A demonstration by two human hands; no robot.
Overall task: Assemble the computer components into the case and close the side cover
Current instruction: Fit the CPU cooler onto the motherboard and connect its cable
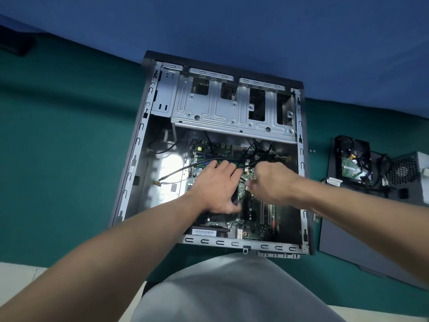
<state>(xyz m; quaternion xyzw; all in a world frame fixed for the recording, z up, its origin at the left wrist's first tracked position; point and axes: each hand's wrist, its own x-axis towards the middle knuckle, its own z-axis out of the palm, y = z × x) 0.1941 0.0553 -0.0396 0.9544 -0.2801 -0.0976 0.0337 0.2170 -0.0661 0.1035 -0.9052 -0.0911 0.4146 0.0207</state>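
**two hands in the open case, cables loose over the board**

the likeliest slip is a small plug [248, 188] going onto the wrong pins or going on skewed, because the right hand [271, 182] hides its own work. a second risk is the black cable [176, 171] snagging on the left hand [216, 187], which lies across it. pressing too hard there could flex the motherboard [255, 212].

the left hand's fingers lie nearly straight, flat over a dark part of the board, with the thumb tucked at its edge. the right hand's fingers curl in tight toward the plug, but blur hides whether they hold it.

the case [148, 105] lies on its side on the green mat [58, 159], open upward. it holds the motherboard, memory sticks [202, 161] and trailing leads. its drive cage [232, 112] looks bare. the hard drive [350, 166] and power supply [406, 175] wait outside to the right, and the side cover [362, 249] lies flat beside them.
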